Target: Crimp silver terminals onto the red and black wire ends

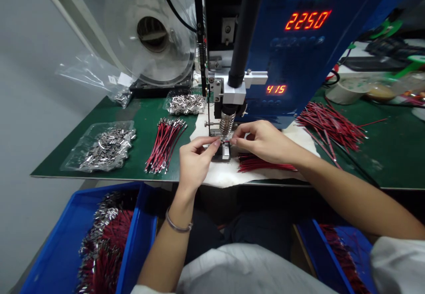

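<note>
At the tip of the blue machine (285, 63), my left hand (195, 163) is closed in a pinch, thumb against forefinger; the small piece between them is too hidden to name. From the other side my right hand (267, 142) pinches a thin red wire, its fingers covering most of it. Both sets of fingertips meet just below the spring-wrapped head (227, 123), over a small metal holder (226, 150). Red and black wires (254, 163) lie in a bundle beneath my right hand. Left of my left hand rests a bundle of wires with metal ends (164, 145).
Clear bags of small metal terminals (111, 148) lie on the green table (142, 110). A loose pile of red wires (332, 125) sits on the right. Below the edge stand a blue bin (66, 241) of finished-looking wires and another blue bin (305, 236). A clear reel (116, 15) stands behind.
</note>
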The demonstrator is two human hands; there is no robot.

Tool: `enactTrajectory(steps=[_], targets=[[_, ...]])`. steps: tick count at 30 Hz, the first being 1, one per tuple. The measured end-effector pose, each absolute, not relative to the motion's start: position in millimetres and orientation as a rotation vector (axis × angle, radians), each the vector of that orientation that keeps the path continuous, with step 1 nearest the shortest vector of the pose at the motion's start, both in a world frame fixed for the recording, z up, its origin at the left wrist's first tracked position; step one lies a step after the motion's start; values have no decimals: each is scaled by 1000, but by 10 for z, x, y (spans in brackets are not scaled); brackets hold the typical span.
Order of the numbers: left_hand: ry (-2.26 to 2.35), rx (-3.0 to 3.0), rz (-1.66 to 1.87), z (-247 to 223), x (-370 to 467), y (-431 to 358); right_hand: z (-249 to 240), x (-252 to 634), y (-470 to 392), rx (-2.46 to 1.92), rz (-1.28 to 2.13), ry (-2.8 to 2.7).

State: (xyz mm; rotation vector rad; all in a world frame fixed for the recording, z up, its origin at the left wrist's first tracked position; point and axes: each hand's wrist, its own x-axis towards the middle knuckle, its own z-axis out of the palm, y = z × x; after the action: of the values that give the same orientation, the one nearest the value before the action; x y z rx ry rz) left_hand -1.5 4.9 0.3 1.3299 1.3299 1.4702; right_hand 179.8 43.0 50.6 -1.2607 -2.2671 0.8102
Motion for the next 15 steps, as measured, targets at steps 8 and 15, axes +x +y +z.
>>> enactTrajectory(steps=[8, 15], targets=[[1315, 1333, 1466, 10, -18, 43, 504, 1804, 431, -1254, 815, -2262], [1316, 1327, 1463, -9, -27, 40, 494, 1801, 432, -1251, 796, -2270]])
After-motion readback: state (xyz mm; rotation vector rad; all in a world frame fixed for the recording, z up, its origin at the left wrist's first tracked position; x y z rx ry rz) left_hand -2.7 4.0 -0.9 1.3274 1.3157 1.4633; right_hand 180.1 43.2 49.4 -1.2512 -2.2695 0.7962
